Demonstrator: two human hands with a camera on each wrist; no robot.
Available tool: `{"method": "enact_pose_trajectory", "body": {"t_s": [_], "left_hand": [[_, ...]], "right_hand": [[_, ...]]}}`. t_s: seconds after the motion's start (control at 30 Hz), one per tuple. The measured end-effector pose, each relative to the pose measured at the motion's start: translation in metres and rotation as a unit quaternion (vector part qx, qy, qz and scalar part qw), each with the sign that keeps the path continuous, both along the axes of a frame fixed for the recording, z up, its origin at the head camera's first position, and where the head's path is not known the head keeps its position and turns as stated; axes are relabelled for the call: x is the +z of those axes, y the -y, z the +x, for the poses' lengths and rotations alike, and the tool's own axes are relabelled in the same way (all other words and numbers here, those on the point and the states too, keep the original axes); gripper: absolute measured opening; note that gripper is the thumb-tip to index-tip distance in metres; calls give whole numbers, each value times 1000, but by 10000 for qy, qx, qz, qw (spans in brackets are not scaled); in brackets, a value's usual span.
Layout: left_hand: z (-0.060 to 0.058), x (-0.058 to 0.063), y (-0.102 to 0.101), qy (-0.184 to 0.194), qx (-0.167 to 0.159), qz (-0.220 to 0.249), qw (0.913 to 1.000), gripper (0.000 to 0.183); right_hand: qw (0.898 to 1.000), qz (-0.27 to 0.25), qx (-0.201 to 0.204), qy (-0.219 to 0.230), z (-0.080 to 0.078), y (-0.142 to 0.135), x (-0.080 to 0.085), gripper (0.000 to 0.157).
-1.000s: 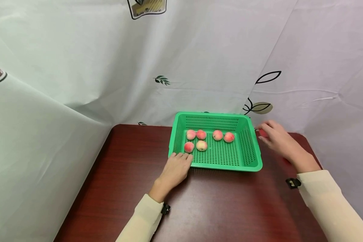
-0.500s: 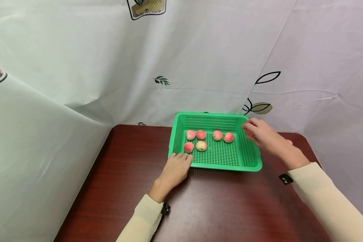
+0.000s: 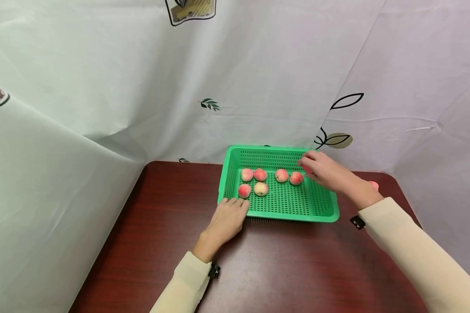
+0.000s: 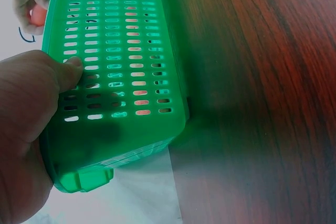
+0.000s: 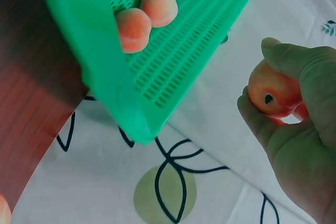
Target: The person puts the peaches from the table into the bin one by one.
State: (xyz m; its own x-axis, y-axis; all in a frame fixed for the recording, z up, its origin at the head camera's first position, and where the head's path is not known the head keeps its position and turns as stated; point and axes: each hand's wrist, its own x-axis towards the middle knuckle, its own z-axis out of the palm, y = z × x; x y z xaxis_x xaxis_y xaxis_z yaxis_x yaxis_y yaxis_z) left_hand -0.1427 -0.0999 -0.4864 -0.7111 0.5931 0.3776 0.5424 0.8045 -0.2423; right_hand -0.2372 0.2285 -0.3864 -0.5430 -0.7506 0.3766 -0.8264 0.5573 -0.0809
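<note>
Fingers of the right hand (image 3: pixel 324 170) curl round a red peach (image 5: pixel 275 85), holding it above the right end of a green basket (image 3: pixel 290 216), apart from the fruit inside. At the basket's near left corner, the left hand (image 3: pixel 228 218) grips the rim, its fingers bent over the edge and its thumb lying against the slotted outer wall. Six more peaches rest on the basket floor: two side by side toward the back left, a red one and a paler one (image 3: pixel 260 189) in front of them, and a pair (image 3: pixel 281 175) further right, nearest the held peach. Another peach (image 3: pixel 374 185) sits on the dark red-brown worktop (image 3: pixel 290 261) beyond the right forearm, partly hidden by it. Behind the worktop hangs a pale cloth (image 3: pixel 266 78) printed with leaves. Both sleeves (image 3: pixel 419 248) are cream.
</note>
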Motion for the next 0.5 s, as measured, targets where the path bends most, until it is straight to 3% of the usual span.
{"method": "enact_pose_trajectory", "body": {"t_s": [0.5], "left_hand": [[0,-1,0,6,22,-54,10000,23]], "right_hand": [[9901,958,-210,1000,-6,30,-15,24]]}}
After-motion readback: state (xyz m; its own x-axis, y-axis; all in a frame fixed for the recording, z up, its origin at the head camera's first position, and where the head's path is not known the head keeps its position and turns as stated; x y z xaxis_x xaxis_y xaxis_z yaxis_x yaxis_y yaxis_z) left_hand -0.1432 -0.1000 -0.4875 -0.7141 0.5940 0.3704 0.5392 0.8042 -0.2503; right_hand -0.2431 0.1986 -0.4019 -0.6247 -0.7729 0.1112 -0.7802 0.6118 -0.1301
